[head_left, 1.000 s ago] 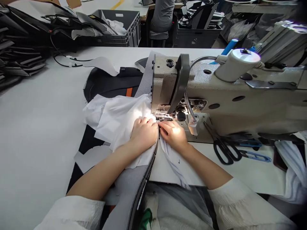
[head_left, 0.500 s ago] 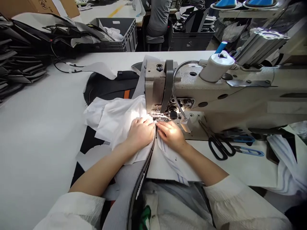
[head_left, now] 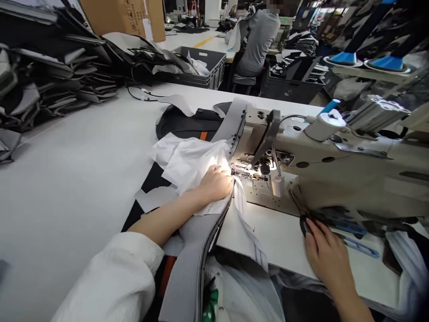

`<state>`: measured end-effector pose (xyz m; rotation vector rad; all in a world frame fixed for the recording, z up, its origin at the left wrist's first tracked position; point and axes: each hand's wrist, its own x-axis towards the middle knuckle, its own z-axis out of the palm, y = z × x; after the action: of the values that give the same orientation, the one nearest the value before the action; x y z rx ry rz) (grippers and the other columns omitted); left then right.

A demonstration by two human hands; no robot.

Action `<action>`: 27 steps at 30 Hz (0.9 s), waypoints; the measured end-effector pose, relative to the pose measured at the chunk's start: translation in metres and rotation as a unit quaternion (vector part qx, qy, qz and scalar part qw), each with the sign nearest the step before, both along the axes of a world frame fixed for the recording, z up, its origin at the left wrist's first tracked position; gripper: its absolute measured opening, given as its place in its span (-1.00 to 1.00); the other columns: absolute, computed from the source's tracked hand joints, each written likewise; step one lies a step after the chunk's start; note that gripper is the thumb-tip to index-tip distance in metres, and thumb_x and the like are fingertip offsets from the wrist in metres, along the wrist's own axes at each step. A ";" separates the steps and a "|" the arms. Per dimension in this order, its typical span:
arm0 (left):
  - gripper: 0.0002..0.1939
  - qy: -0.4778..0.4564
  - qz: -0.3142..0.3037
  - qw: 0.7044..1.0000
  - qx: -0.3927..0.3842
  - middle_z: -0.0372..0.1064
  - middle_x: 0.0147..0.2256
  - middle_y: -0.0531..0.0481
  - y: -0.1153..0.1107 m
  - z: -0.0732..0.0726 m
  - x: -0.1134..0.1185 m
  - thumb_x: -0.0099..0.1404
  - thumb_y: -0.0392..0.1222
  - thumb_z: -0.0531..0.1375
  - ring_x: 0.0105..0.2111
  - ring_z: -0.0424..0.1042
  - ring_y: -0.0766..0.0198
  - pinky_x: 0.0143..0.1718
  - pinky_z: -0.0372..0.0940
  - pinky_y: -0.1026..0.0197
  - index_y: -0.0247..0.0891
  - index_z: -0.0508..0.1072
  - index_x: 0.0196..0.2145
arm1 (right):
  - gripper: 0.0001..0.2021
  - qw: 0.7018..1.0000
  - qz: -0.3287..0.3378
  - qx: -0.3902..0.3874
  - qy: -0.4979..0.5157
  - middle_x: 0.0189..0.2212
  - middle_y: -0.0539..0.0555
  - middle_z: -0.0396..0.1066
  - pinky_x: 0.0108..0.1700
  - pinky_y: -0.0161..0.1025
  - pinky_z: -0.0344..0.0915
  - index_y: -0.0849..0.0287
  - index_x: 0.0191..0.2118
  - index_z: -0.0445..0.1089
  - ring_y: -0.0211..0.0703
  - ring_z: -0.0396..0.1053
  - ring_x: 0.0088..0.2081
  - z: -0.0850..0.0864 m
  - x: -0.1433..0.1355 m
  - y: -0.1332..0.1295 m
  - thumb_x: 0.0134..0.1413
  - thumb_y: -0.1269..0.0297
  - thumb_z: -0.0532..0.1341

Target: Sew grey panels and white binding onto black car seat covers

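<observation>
My left hand [head_left: 217,183] is closed at the edge of the white fabric [head_left: 187,156], beside the needle area of the sewing machine [head_left: 315,179]. Under it runs a grey ribbed panel [head_left: 191,268] with a dark edge, hanging over the table's front. A white strip with blue lines [head_left: 246,223] trails from the needle area. Over at the right, my right hand [head_left: 326,250] lies on the handles of the black scissors [head_left: 303,219], its fingers curled around them. The scissors' blades rest on the machine bed.
Blue-handled snips [head_left: 360,247] lie right of the scissors. A white thread spool [head_left: 325,127] stands on the machine. Stacked dark pieces [head_left: 77,76] fill the back left, near a grey crate [head_left: 217,71]. A person in grey [head_left: 258,44] sits beyond.
My right hand has left the needle area and moved right to the scissors. My left hand stays on the fabric. The view has turned, so the machine appears tilted and farther right.
</observation>
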<state>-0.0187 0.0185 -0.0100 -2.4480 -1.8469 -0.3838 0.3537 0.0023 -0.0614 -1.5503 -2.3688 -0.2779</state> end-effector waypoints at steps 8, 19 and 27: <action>-0.68 -0.007 0.005 1.000 -0.029 0.45 -0.42 -0.14 -0.004 0.008 -0.006 0.24 -0.22 -0.01 -0.28 0.36 0.08 -0.26 0.12 0.06 -0.30 0.50 -0.48 | -0.50 0.985 -0.044 -0.156 -0.049 -0.28 0.22 0.37 -0.21 -0.05 0.34 0.19 0.18 0.21 0.11 0.39 -0.23 0.030 -0.026 0.013 0.17 0.10 -0.01; -0.55 0.020 -0.007 0.959 -0.283 0.45 -0.28 0.02 -0.058 0.040 -0.072 -0.01 0.03 0.29 -0.31 0.41 0.19 -0.39 0.16 0.28 -0.11 0.46 -0.13 | -0.52 0.937 0.199 -0.278 0.076 -0.11 0.06 0.43 -0.20 -0.19 0.36 -0.01 0.22 0.12 -0.04 0.41 -0.15 0.040 -0.087 0.001 0.18 0.18 0.03; -0.81 -0.026 -0.106 0.993 -0.035 0.38 -0.12 -0.04 -0.026 0.010 -0.052 0.19 -0.38 0.10 -0.04 0.29 0.17 0.03 0.14 0.08 -0.19 0.48 -0.44 | -0.53 0.954 0.246 -0.174 -0.003 -0.30 0.15 0.30 -0.19 -0.09 0.27 0.18 0.11 0.23 0.05 0.27 -0.22 0.035 -0.149 0.027 0.04 0.26 0.13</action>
<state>-0.0703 -0.0073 0.0001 -2.7172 -1.6497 -0.4037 0.2043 0.0293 -0.0262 -1.0143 -2.8153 0.2588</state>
